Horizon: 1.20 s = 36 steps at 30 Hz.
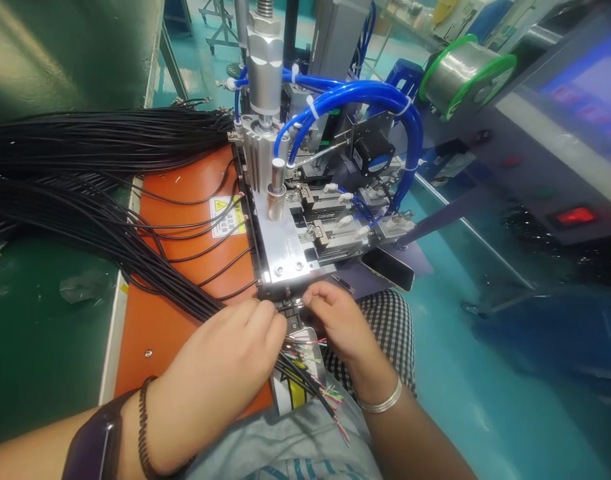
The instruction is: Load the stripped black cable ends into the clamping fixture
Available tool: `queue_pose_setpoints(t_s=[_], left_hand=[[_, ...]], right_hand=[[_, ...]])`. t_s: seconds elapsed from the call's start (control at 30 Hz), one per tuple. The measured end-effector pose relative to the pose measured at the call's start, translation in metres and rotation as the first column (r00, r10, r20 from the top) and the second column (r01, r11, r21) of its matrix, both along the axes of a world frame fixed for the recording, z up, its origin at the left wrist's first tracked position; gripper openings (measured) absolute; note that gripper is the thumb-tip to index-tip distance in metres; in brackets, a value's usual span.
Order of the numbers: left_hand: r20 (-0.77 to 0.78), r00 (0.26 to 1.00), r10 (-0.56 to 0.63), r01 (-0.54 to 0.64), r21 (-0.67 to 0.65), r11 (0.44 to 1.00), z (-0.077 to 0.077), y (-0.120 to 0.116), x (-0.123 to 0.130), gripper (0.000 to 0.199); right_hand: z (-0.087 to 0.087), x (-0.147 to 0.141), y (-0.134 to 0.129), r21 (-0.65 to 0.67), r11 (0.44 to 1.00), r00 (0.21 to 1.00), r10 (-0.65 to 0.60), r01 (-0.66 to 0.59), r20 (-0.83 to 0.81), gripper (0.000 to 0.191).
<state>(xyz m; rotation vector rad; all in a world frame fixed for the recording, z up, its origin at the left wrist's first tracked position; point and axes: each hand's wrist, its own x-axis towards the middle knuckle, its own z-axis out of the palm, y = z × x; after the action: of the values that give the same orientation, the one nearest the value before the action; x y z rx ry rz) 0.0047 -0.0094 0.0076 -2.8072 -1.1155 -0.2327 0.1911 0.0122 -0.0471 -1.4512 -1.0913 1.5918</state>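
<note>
My left hand is closed around a bundle of thin black cables whose stripped ends show coloured wires below the hand. My right hand pinches a small metal connector at the front edge of the machine's metal fixture plate. Both sets of fingertips meet at that connector, just in front of the plate. A bead bracelet and dark band sit on my left wrist, a silver bangle on the right.
An orange panel with a yellow warning label lies under loose cables. A large mass of black cables spreads left over the green bench. Blue air hoses, a pneumatic cylinder, a solder wire spool and a control box with red switch stand behind.
</note>
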Motion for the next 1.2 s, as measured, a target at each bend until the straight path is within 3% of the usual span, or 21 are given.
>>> queue_pose_setpoints(t_s=[0.07, 0.1, 0.17, 0.23, 0.3, 0.43, 0.6, 0.67, 0.8, 0.87, 0.97, 1.1, 1.2], left_hand=[[-0.042, 0.999, 0.033, -0.032, 0.026, 0.999, 0.003, -0.006, 0.001, 0.031], [-0.058, 0.998, 0.035, -0.033, 0.047, 0.998, 0.003, -0.009, 0.001, 0.034], [-0.081, 0.996, 0.035, -0.028, 0.079, 0.996, 0.003, -0.014, 0.001, 0.041], [-0.105, 0.993, 0.052, -0.043, 0.080, 0.996, 0.003, -0.017, 0.000, 0.045], [-0.107, 0.992, 0.067, -0.060, 0.070, 0.996, 0.003, -0.017, -0.001, 0.044], [-0.061, 0.996, 0.070, -0.069, 0.026, 0.997, 0.003, -0.012, -0.003, 0.031], [-0.027, 0.995, 0.093, -0.093, -0.018, 0.995, 0.003, -0.008, -0.003, 0.024], [-0.021, 0.994, 0.104, -0.105, -0.025, 0.994, 0.003, -0.008, -0.004, 0.026], [-0.003, 0.993, 0.120, -0.120, -0.056, 0.991, 0.003, -0.008, -0.005, 0.024], [0.001, 0.993, 0.122, -0.122, -0.087, 0.989, 0.003, -0.007, -0.007, 0.023], [-0.012, 0.991, 0.136, -0.137, -0.091, 0.986, 0.001, -0.003, -0.009, 0.026], [-0.016, 0.988, 0.151, -0.151, -0.004, 0.988, -0.004, 0.003, -0.012, 0.040], [0.023, 0.995, 0.093, -0.095, 0.072, 0.993, -0.006, 0.004, -0.012, 0.039]], right_hand=[[-0.003, -0.001, -0.002, -0.054, 0.998, 0.997, -0.038, 0.035, -0.072, 0.017], [-0.003, 0.000, -0.003, -0.020, 0.999, 0.997, -0.052, 0.051, -0.056, 0.016], [-0.003, 0.004, -0.006, 0.161, 0.986, 0.996, -0.048, 0.037, 0.068, 0.011], [-0.002, 0.009, -0.008, 0.363, 0.930, 0.974, -0.034, -0.051, 0.225, 0.007], [-0.002, 0.014, -0.010, 0.482, 0.862, 0.940, -0.021, -0.155, 0.339, 0.009], [-0.006, 0.018, -0.010, 0.536, 0.806, 0.904, -0.003, -0.251, 0.428, 0.011], [0.001, 0.022, -0.013, 0.576, 0.784, 0.885, -0.076, -0.232, 0.459, 0.014], [0.009, 0.024, -0.017, 0.631, 0.715, 0.870, -0.065, -0.302, 0.489, 0.021], [0.024, 0.025, -0.024, 0.690, 0.490, 0.817, 0.088, -0.533, 0.570, 0.024], [0.025, 0.022, -0.026, 0.715, 0.448, 0.826, 0.104, -0.537, 0.555, 0.023], [0.022, 0.016, -0.026, 0.741, 0.460, 0.851, 0.068, -0.490, 0.520, 0.020], [0.018, 0.012, -0.024, 0.736, 0.543, 0.870, -0.019, -0.404, 0.492, 0.015], [0.019, 0.012, -0.023, 0.740, 0.583, 0.886, -0.072, -0.336, 0.459, 0.015]])
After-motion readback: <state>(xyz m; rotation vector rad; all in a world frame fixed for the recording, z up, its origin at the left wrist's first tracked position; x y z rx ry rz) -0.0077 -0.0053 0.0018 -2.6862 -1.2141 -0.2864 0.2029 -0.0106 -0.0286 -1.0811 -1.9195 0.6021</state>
